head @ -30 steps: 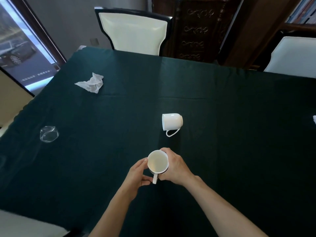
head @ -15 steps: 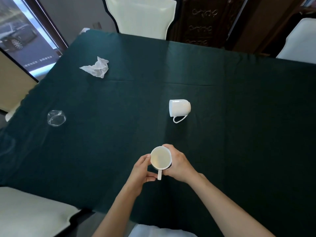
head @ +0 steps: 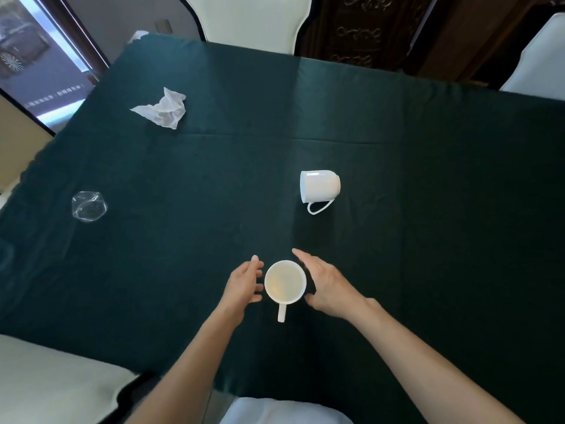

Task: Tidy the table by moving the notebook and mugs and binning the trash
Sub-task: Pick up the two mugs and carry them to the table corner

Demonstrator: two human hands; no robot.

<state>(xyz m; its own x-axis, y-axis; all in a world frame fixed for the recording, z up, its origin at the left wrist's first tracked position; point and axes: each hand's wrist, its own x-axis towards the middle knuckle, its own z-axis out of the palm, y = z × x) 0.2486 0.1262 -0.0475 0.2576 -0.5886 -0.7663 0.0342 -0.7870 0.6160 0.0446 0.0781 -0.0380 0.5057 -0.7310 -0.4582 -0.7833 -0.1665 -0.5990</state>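
A white mug [head: 285, 284] stands upright on the dark green tablecloth [head: 428, 209], its handle pointing toward me. My left hand [head: 244, 283] is just left of it and my right hand [head: 324, 286] just right of it, both with fingers apart and off the mug. A second white mug [head: 319, 186] lies on its side farther back, handle toward me. A crumpled white tissue [head: 163, 110] rests at the far left. A crushed clear plastic cup [head: 88, 206] lies near the left edge. No notebook or bin is in view.
A cream chair [head: 244, 19] stands at the table's far side, another [head: 541, 62] at the far right, and a cream seat [head: 46, 387] at the near left. A dark carved cabinet [head: 360, 29] is behind the table.
Both hands have let go of the upright mug and spread apart on either side of it. The view has tilted down and closer to the table.
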